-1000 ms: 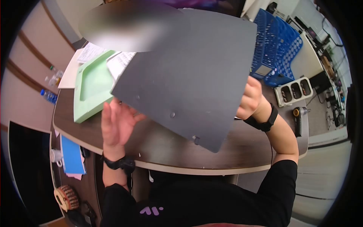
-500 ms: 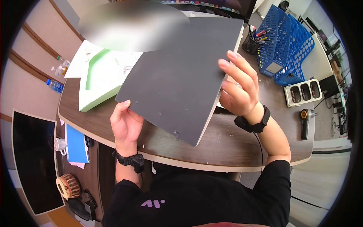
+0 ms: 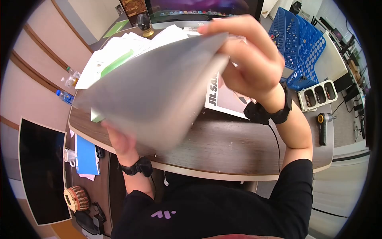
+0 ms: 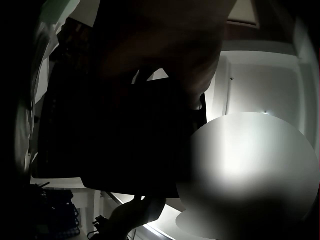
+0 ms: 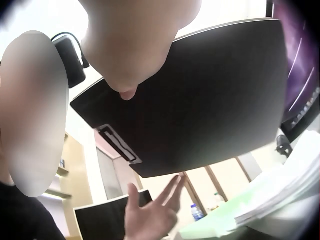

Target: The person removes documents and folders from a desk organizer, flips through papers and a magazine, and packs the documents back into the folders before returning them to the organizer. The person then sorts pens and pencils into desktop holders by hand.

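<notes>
A dark grey folder (image 3: 147,83), blurred and tilted, hangs above the desk. My right hand (image 3: 258,59) pinches its upper right corner in the head view. At its lower left edge is my left hand (image 3: 120,139). Seen from the right wrist, the folder (image 5: 220,95) shows a framed slot near one corner, and the fingers of the left hand (image 5: 150,215) are straight, their tips at the lower edge. The left wrist view is very dark. A magazine (image 3: 227,97) with large black lettering lies partly hidden under the right hand.
White papers (image 3: 113,47) and a green tray (image 3: 115,63) are behind the folder at left. A monitor (image 3: 203,10) stands at the back. Blue file racks (image 3: 284,36), a three-slot holder (image 3: 318,95) and a black-handled tool (image 3: 322,129) stand or lie at right.
The folder has tilted and swung left, its right side lifting with my right hand, which has moved up and left. More of the monitor and papers shows, and the magazine has come into view.
</notes>
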Demonstrator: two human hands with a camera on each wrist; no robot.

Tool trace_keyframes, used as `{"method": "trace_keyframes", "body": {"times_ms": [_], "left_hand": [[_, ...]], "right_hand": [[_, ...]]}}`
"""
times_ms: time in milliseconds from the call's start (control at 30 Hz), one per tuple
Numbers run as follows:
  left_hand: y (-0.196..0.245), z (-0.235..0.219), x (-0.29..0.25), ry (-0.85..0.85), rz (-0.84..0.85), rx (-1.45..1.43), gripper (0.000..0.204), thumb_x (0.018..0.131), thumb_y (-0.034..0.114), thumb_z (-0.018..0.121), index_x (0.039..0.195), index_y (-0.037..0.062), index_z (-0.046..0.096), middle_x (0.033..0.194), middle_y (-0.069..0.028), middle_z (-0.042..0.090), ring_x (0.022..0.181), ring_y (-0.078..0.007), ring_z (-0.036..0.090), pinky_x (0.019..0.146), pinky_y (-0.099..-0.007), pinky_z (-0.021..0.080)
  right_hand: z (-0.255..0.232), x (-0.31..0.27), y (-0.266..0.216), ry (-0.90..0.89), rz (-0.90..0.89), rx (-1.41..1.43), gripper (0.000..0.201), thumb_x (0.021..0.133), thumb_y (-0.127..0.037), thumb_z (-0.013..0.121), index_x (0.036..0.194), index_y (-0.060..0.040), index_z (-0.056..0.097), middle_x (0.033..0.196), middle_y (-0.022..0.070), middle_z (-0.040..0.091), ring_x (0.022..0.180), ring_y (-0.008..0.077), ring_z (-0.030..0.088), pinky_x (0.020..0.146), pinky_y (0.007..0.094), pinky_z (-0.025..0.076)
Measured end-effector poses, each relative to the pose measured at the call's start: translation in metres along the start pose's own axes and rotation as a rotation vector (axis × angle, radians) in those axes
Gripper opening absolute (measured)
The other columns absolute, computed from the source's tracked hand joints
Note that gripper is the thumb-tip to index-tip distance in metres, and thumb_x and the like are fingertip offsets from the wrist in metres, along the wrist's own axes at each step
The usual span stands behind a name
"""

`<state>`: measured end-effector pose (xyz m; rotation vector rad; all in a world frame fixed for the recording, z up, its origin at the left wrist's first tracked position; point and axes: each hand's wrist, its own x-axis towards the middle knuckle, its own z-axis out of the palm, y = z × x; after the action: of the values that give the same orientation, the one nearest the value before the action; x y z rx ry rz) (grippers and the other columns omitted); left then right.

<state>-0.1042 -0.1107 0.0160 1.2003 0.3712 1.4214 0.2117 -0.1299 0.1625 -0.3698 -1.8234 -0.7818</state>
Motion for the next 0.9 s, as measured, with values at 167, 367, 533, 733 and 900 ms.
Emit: {"method": "trace_keyframes", "body": {"times_ms": [167, 367, 533, 733, 900], "left_hand": [[0.001, 0.002, 0.013, 0.136, 0.249, 0.620, 0.094, 0.090, 0.044, 0.079, 0.156, -0.0017, 0.031, 0.153, -0.0183, 0.045, 0.140, -0.0317, 0.047, 0.116, -0.0452, 0.036], [0.013, -0.031, -0.043, 0.054, -0.094, 0.299, 0.059, 0.097, 0.027, 0.070, 0.142, -0.0044, 0.049, 0.133, -0.0144, 0.061, 0.122, -0.0237, 0.059, 0.106, -0.0356, 0.043], [0.015, -0.012, -0.069, 0.256, -0.208, 0.234, 0.046, 0.099, 0.018, 0.062, 0.137, -0.0050, 0.051, 0.125, -0.0140, 0.064, 0.113, -0.0234, 0.063, 0.101, -0.0341, 0.047], [-0.011, -0.015, -0.091, 0.256, -0.361, 0.327, 0.039, 0.102, 0.017, 0.060, 0.135, -0.0036, 0.054, 0.122, -0.0098, 0.065, 0.106, -0.0168, 0.063, 0.094, -0.0289, 0.050], [-0.031, 0.000, -0.067, 0.291, -0.432, 0.116, 0.037, 0.106, 0.022, 0.053, 0.134, -0.0032, 0.056, 0.125, -0.0104, 0.065, 0.108, -0.0172, 0.063, 0.096, -0.0294, 0.049]], "right_hand": [[0.019, 0.022, -0.016, 0.133, 0.873, 0.604, 0.014, 0.094, -0.010, 0.076, 0.100, 0.0023, 0.071, 0.094, 0.0046, 0.071, 0.079, 0.0049, 0.061, 0.064, 0.0192, 0.048], [0.042, -0.011, -0.035, -0.027, 1.312, 0.788, 0.035, 0.099, -0.035, 0.069, 0.097, -0.0001, 0.072, 0.078, -0.0012, 0.068, 0.069, 0.0046, 0.057, 0.060, 0.0253, 0.047], [0.020, -0.040, -0.072, -0.523, 1.317, 0.704, 0.051, 0.102, -0.042, 0.058, 0.132, -0.0009, 0.061, 0.112, 0.0141, 0.068, 0.093, 0.0181, 0.062, 0.082, 0.0331, 0.050], [0.007, -0.102, -0.101, -0.735, 1.133, 0.399, 0.068, 0.097, -0.040, 0.067, 0.149, -0.0036, 0.046, 0.157, 0.0189, 0.039, 0.125, 0.0304, 0.056, 0.101, 0.0396, 0.047], [0.011, -0.063, -0.101, -0.275, 1.278, 1.165, 0.072, 0.102, -0.037, 0.061, 0.159, -0.0038, 0.032, 0.141, 0.0176, 0.056, 0.125, 0.0250, 0.055, 0.104, 0.0417, 0.045]]}}
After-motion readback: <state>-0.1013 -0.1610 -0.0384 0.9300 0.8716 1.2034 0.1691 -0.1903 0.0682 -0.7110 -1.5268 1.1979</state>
